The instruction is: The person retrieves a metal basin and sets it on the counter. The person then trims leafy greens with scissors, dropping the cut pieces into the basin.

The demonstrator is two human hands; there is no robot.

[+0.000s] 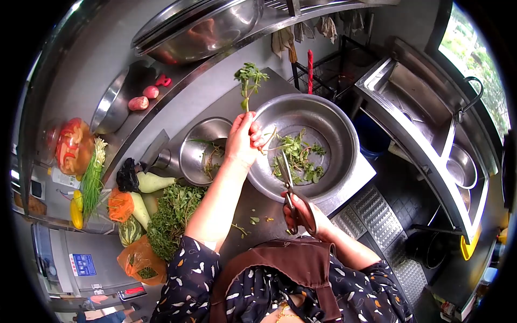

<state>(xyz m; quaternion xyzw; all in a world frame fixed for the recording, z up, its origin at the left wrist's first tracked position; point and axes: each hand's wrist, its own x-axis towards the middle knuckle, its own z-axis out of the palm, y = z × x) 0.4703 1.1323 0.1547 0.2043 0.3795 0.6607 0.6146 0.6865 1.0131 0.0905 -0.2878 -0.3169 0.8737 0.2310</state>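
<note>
At the left side of the big bowl (338, 129), a sprig (249, 81) sticks up from the left hand (245, 139). That hand is pinched around the sprig, with leaves at the top and bare stems poking out past the fingers, over the bowl. The right hand (306, 215) is wrapped around the handles of the scissors (287, 175). The blades reach over the near side of the bowl, close to the loose greens (302, 159) inside it (I cannot tell if they touch).

Just to the left is a small bowl (194, 156) with some stems in it. A few leaf bits (254, 220) lie on the table (258, 196). Farther left sits a big heap (175, 215) of greens, near a pale gourd (153, 182) and a black bag (128, 175). Below the heap is an orange bag (154, 262) with greens inside.

Past those, green onions (94, 180) lie by two yellow fruits (77, 211). Up on the shelf are two pink potatoes (138, 103). Well apart, on the right, is a metal sink (412, 89).
</note>
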